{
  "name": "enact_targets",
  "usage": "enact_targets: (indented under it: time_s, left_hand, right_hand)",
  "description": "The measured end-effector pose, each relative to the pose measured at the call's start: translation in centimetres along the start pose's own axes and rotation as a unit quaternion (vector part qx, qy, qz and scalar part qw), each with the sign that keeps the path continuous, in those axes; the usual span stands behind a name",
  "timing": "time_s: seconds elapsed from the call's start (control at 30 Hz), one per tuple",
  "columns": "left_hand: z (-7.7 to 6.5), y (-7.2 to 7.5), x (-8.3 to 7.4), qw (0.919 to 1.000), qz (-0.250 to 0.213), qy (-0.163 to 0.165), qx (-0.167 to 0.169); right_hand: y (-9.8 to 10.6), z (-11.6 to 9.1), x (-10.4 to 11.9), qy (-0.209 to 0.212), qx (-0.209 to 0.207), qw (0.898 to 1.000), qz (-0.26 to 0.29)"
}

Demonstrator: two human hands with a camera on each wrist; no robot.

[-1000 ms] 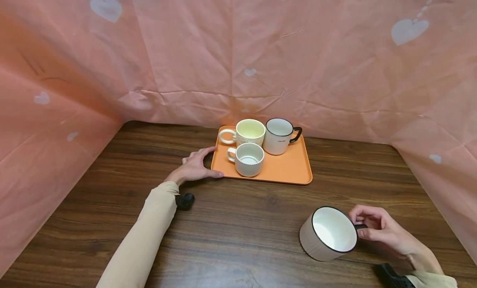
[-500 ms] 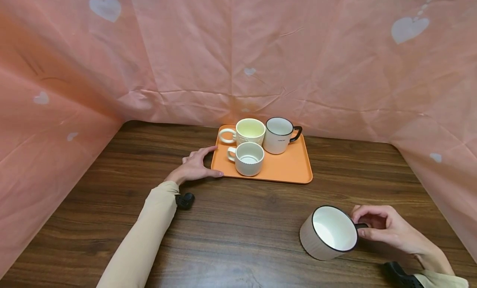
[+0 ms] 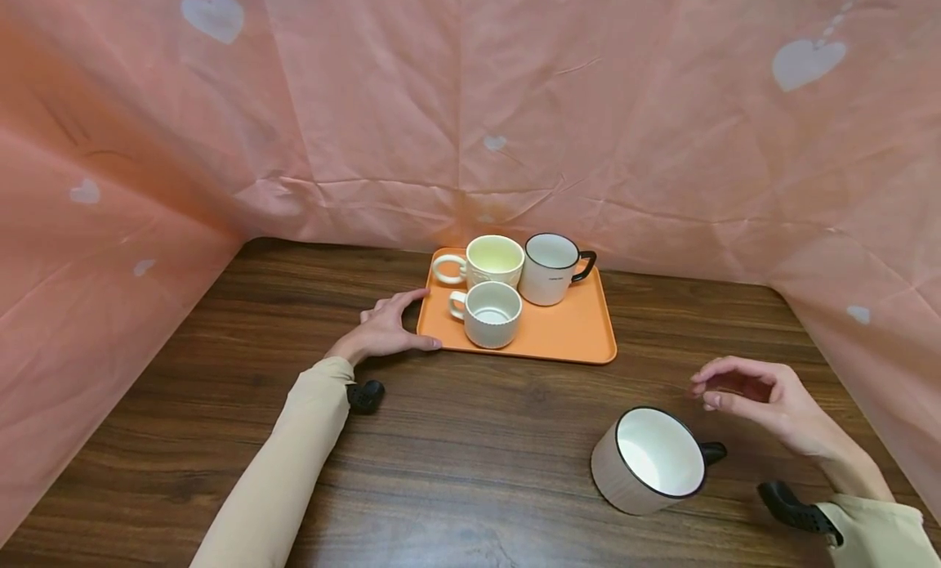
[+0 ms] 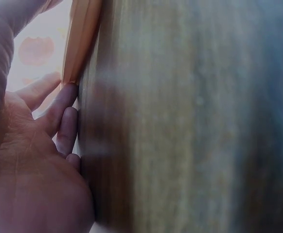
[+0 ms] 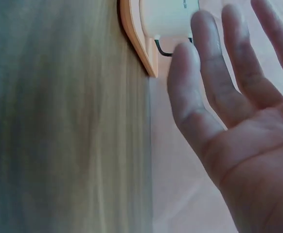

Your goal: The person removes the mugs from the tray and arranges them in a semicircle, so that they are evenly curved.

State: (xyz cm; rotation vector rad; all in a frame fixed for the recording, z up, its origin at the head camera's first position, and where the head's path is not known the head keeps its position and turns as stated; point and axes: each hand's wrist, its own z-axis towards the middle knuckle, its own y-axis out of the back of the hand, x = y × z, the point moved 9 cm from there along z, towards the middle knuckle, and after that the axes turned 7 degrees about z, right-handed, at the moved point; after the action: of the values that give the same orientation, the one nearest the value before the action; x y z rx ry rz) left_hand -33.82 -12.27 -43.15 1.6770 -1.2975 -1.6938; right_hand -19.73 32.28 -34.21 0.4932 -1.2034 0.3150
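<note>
My left hand [image 3: 378, 331] rests at the left end of the orange tray [image 3: 566, 331], thumb and fingers spread along its rim. The left wrist view shows the fingers against the tray edge [image 4: 80, 43]. On the tray stand a cream mug [image 3: 494, 261], a small white ribbed mug [image 3: 491, 323] and a white mug with a black handle [image 3: 547, 278]. A wide pale mug [image 3: 625, 474] with a dark rim stands on the table, its black handle [image 3: 713, 452] pointing right. My right hand [image 3: 772, 400] hovers just beyond that handle, fingers loosely bent, holding nothing.
The dark wooden table [image 3: 470, 437] stretches around the tray and the wide mug. Pink cloth [image 3: 382, 118] with pale hearts hangs behind the table and along both sides. A black wrist device [image 3: 794, 507] sits at my right sleeve, and another [image 3: 365, 396] at my left.
My right hand has let go of the wide mug's handle and moved up and away from it. The mug stays in place. My left hand keeps its position at the tray.
</note>
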Motion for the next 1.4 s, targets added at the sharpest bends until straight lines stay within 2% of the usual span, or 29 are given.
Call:
enact_targets:
  time_s: [0.17,0.3,0.53,0.83,1.13,1.4]
  left_hand:
    - [-0.1,0.0,0.0,1.0,0.0,0.0,-0.001]
    - [-0.1,0.0,0.0,1.0,-0.002,0.002,-0.003]
    - [-0.1,-0.1,0.2,1.0,-0.006,0.003,-0.001]
    - [-0.1,-0.2,0.2,1.0,-0.006,0.003,-0.005]
    - [-0.1,-0.3,0.0,0.9999,-0.013,0.002,-0.003]
    - [0.0,-0.1,0.1,1.0,-0.004,0.005,-0.003]
  right_hand:
    - [1.6,1.6,0.2,-0.018,-0.056,0.997,-0.05]
    - [2.5,3.0,0.1,-0.029,-0.08,0.992,-0.097]
    - [4.0,5.4,-0.5,-0.053,-0.125,0.976,-0.172]
    - [5.4,8.3,-2.0,-0.09,-0.16,0.966,-0.182]
    - [6.0,11.2,-3.0,-0.109,-0.163,0.958,-0.208]
    - [6.0,13.7,-3.1,-0.101,-0.154,0.963,-0.198]
